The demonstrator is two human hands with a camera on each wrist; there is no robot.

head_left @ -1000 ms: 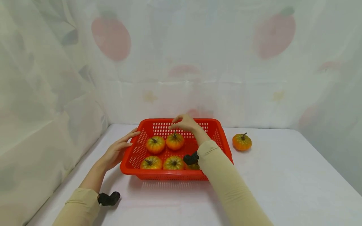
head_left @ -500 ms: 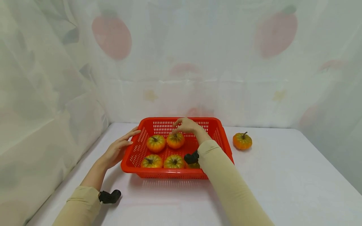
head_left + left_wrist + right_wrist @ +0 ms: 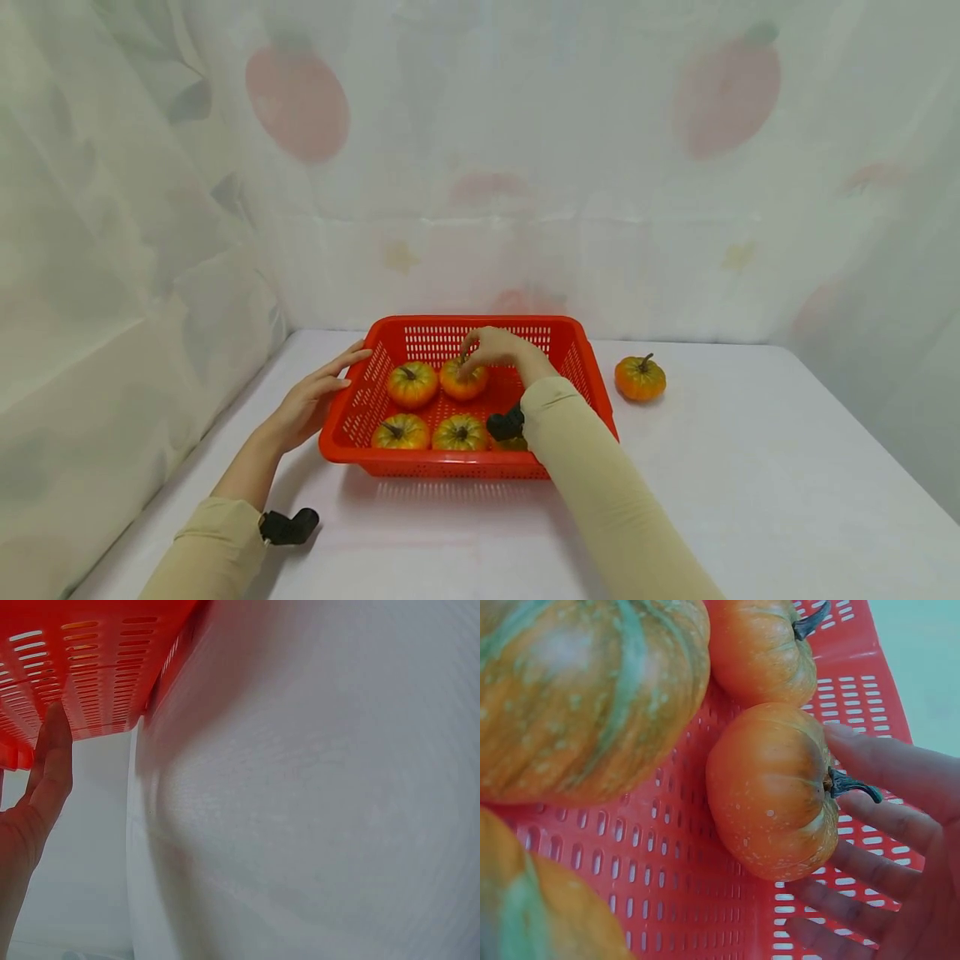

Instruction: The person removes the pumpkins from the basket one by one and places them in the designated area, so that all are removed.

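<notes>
A: Head view first. Where is the right hand [image 3: 501,350]?

B: Over the far part of the red basket [image 3: 585,367], on the far-right pumpkin [image 3: 462,381]. The right wrist view shows that pumpkin [image 3: 776,791] lying on the basket floor [image 3: 682,877] with the fingers [image 3: 885,769] loosely spread beside it, one touching by the stem. They are not closed around it.

A: And the left hand [image 3: 311,400]?

B: Flat and straight-fingered against the basket's left wall, at the rim. The left wrist view shows its fingers [image 3: 52,761] straight against the slotted red side [image 3: 97,667], gripping nothing.

A: What else is in the basket?

B: Another pumpkin [image 3: 412,384] just left of the touched one, and two near ones [image 3: 402,432] [image 3: 460,433] by the near wall. A further one is partly hidden behind the right sleeve.

A: Anything outside?

B: One lone pumpkin [image 3: 640,377] on the white table [image 3: 750,467], right of the basket and apart from it.
</notes>
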